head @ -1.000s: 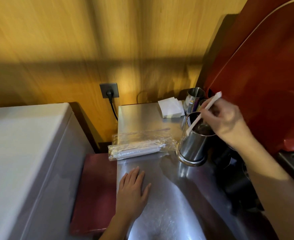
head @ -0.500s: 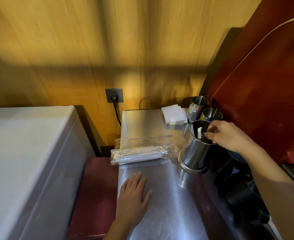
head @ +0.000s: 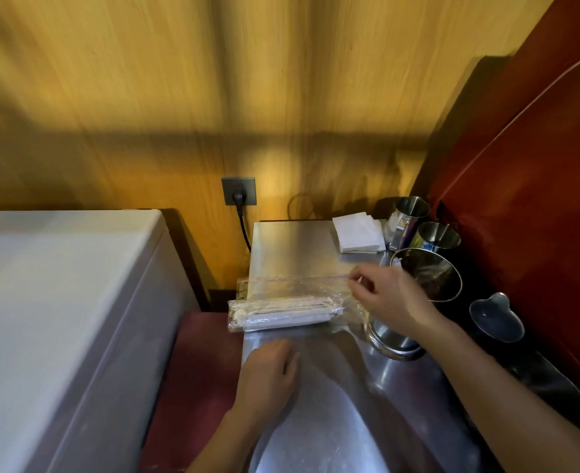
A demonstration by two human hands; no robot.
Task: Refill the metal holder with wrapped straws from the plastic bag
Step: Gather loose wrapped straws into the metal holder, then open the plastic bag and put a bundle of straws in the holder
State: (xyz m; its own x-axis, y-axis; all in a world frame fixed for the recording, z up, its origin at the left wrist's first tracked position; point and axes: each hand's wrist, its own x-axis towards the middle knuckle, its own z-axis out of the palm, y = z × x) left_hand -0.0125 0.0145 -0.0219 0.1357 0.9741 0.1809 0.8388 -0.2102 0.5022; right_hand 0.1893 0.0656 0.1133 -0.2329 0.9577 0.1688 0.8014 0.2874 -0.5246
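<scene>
White wrapped straws (head: 283,315), silver metal holder (head: 428,281), yellow-brown wall (head: 213,97).

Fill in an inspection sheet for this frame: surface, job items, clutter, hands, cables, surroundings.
Surface: steel counter, shiny and bare in the middle.
Job's things: plastic bag of wrapped straws lying flat; metal holder upright beside it.
Clutter: napkin stack, two steel cups, dark scoop.
Hands: right hand at the bag's open end; left hand curled on the counter.
Cables: black plug in wall socket.
Surroundings: wood wall, white cabinet, red panel.

Right hand (head: 389,297) at plastic bag (head: 299,302) mouth (fingers curled); left hand (head: 268,373) on steel counter (head: 292,247)
</scene>
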